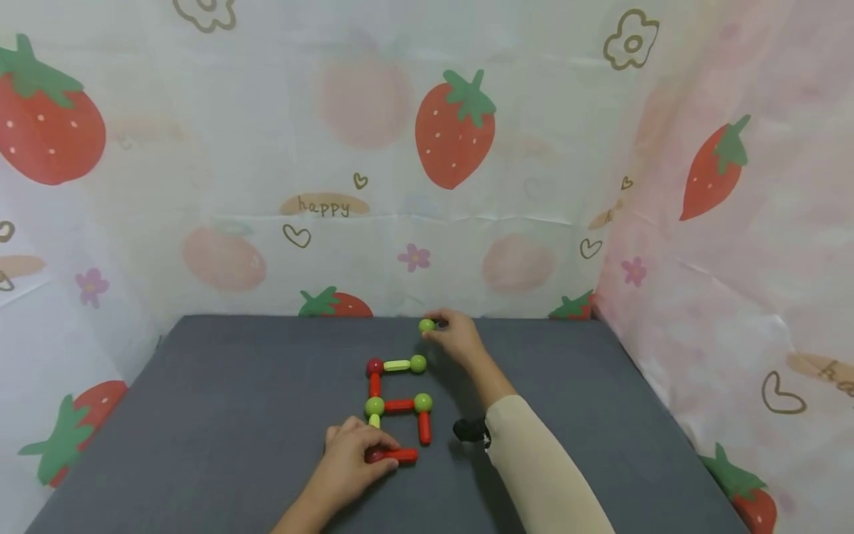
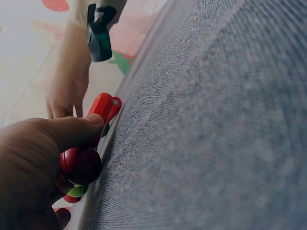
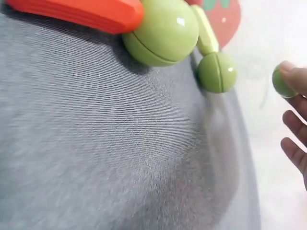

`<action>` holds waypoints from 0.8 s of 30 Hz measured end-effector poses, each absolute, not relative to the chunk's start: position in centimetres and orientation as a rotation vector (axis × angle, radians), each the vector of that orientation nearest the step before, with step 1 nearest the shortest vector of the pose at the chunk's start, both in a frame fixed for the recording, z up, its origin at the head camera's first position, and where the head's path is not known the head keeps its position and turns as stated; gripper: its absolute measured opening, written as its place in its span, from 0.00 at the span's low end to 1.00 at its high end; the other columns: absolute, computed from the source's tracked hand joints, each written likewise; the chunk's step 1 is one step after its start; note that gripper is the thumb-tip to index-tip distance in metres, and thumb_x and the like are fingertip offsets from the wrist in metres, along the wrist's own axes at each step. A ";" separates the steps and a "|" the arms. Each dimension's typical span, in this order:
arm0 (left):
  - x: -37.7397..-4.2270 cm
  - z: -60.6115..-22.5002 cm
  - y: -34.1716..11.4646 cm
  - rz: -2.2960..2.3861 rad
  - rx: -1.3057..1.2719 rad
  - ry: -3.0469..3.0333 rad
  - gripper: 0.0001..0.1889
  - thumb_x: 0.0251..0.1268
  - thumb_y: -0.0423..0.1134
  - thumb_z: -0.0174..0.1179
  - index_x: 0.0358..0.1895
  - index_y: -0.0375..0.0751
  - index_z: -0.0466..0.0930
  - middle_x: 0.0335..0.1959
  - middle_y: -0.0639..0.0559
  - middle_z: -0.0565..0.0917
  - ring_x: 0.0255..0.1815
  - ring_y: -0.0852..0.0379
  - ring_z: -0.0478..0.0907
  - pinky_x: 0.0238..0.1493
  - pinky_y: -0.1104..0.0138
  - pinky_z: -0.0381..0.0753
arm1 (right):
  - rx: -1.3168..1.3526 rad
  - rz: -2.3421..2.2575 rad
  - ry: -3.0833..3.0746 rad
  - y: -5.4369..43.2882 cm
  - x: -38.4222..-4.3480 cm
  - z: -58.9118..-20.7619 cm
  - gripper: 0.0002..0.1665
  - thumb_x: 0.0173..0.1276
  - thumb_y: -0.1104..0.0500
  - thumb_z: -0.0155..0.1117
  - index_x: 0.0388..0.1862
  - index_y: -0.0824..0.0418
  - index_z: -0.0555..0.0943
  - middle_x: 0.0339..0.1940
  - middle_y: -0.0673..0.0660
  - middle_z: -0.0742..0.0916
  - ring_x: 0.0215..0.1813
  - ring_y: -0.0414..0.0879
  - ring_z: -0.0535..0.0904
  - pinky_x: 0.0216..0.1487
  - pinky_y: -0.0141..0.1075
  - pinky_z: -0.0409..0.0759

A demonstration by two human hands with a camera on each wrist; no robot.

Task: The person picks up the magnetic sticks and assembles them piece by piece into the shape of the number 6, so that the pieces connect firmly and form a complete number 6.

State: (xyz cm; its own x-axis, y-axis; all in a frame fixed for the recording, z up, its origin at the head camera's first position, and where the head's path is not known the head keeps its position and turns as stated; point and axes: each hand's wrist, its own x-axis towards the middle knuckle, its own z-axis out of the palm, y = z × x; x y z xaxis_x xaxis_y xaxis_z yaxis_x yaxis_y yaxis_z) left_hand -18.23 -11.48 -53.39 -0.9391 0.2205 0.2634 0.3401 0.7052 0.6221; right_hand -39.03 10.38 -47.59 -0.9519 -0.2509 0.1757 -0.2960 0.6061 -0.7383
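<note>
Several balls and rods, which look like a magnetic building set, are joined in a flat figure on the table. Its upper part has a dark red ball (image 1: 375,366), a yellow-green rod (image 1: 396,366) and a green ball (image 1: 418,363). Below, a red rod (image 1: 399,406) lies between two other green balls. At the lower corner my left hand (image 1: 343,463) pinches a red rod (image 1: 404,455) beside a dark red ball (image 2: 82,165), partly covered by the fingers. Beyond the figure's top, my right hand (image 1: 459,343) pinches a loose green ball (image 3: 282,82), raised off the table.
The dark grey cloth-covered table (image 1: 253,386) extends on both sides of the figure. A white curtain (image 1: 267,156) printed with strawberries hangs along the back and sides. A black strap (image 1: 471,429) sits at the right wrist, by a cream sleeve (image 1: 534,460).
</note>
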 end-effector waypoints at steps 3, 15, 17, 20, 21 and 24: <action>-18.4 -53.3 -11.3 -1.045 -0.451 -2.743 0.11 0.50 0.49 0.79 0.36 0.71 0.89 0.27 0.78 0.78 0.35 0.70 0.65 0.42 0.60 0.54 | 0.489 1.275 -2.742 10.8 -38.0 -47.0 0.23 0.68 0.52 0.74 0.61 0.52 0.84 0.59 0.51 0.86 0.63 0.52 0.78 0.60 0.52 0.78; -18.4 -53.3 -11.2 -1.066 -0.450 -2.726 0.11 0.50 0.49 0.80 0.36 0.70 0.89 0.28 0.78 0.78 0.35 0.70 0.65 0.42 0.60 0.55 | 0.568 1.242 -2.707 11.7 -33.2 -46.1 0.24 0.66 0.49 0.75 0.60 0.49 0.84 0.54 0.47 0.85 0.60 0.53 0.78 0.60 0.52 0.76; -18.3 -53.3 -11.2 -1.065 -0.437 -2.723 0.11 0.49 0.48 0.80 0.35 0.70 0.89 0.28 0.78 0.78 0.36 0.70 0.65 0.42 0.61 0.55 | 0.585 1.241 -2.705 11.8 -32.3 -45.9 0.24 0.66 0.50 0.75 0.60 0.49 0.84 0.53 0.47 0.85 0.59 0.49 0.78 0.61 0.52 0.76; -18.2 -53.3 -11.3 -1.066 -0.435 -2.729 0.11 0.50 0.49 0.80 0.35 0.70 0.88 0.29 0.78 0.78 0.36 0.70 0.66 0.42 0.60 0.55 | 0.636 1.246 -2.700 12.0 -31.2 -45.8 0.24 0.66 0.52 0.76 0.60 0.52 0.85 0.52 0.48 0.85 0.58 0.49 0.78 0.63 0.54 0.75; -18.2 -53.2 -11.3 -1.069 -0.436 -2.730 0.11 0.50 0.49 0.80 0.35 0.70 0.88 0.29 0.78 0.78 0.36 0.70 0.66 0.42 0.60 0.55 | 0.653 1.245 -2.701 12.1 -30.8 -45.8 0.24 0.66 0.52 0.76 0.60 0.52 0.85 0.52 0.49 0.85 0.58 0.49 0.78 0.63 0.55 0.75; -18.2 -53.2 -11.5 -1.070 -0.432 -2.738 0.10 0.50 0.50 0.79 0.35 0.70 0.88 0.29 0.78 0.78 0.36 0.70 0.66 0.42 0.60 0.55 | 0.695 1.244 -2.711 12.5 -29.5 -45.8 0.24 0.66 0.52 0.76 0.60 0.52 0.84 0.52 0.49 0.85 0.58 0.51 0.78 0.64 0.56 0.74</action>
